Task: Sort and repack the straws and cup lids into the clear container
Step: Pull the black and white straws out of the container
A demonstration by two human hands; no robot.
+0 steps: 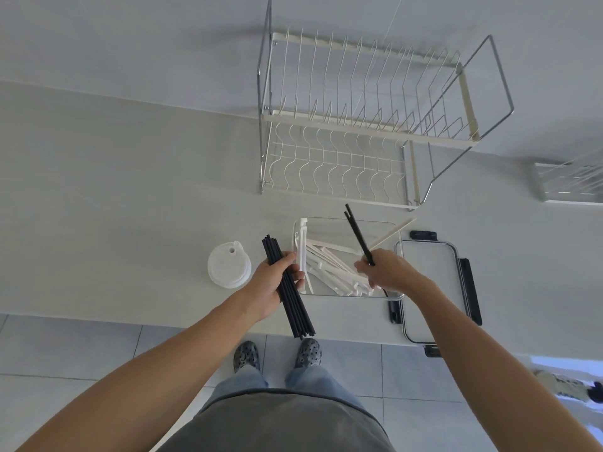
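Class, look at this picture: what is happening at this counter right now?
A person stands at a white counter sorting straws. The left hand grips a bundle of black straws beside the clear rectangular plastic container. The right hand pinches two more thin black straws over the container, which holds white straws. A white round cup lid lies on the counter to the left; the container's black-clipped clear lid lies to the right. A wire dish rack stands behind.

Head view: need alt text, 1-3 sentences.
A person's left hand grips a bundle of black straws while the right hand pinches two more black straws over a clear container of white straws. White cup lids sit left, the container's lid right, a dish rack behind.
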